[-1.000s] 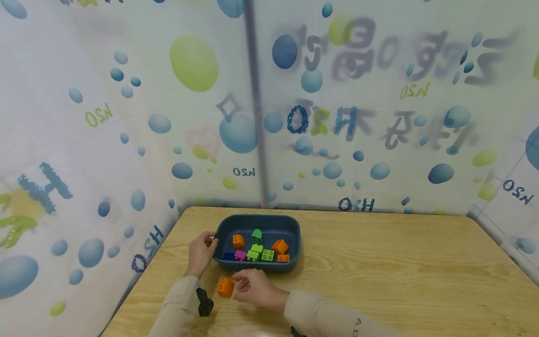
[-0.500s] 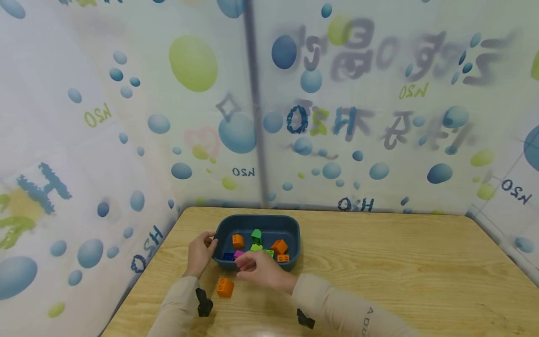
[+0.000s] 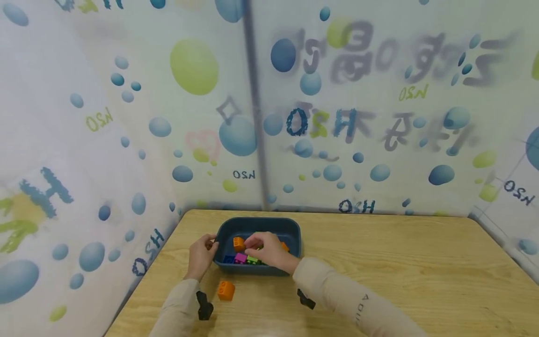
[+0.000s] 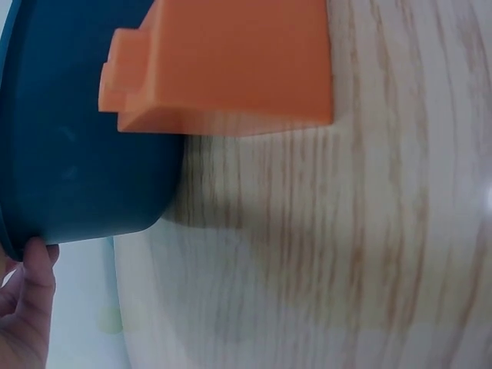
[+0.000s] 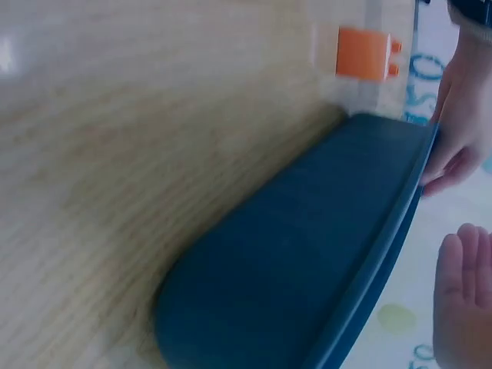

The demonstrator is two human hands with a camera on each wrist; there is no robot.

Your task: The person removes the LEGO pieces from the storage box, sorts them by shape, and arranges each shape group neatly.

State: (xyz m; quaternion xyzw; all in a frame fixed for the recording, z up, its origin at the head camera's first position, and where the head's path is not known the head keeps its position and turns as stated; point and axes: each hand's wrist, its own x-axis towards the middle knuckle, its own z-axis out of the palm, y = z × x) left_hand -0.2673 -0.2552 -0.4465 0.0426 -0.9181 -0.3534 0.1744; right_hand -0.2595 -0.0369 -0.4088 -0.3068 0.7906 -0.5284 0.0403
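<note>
Wooden table bears a blue bin. Right hand has advanced over the bin, its grip unclear; left hand pinches the bin's rim. Work now seems inside; an orange brick lies before the bin.

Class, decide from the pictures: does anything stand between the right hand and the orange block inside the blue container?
Nothing visible does: in the head view, the right hand is over the blue container, its fingers beside the orange block, no other block between. The height gap is unclear.
</note>
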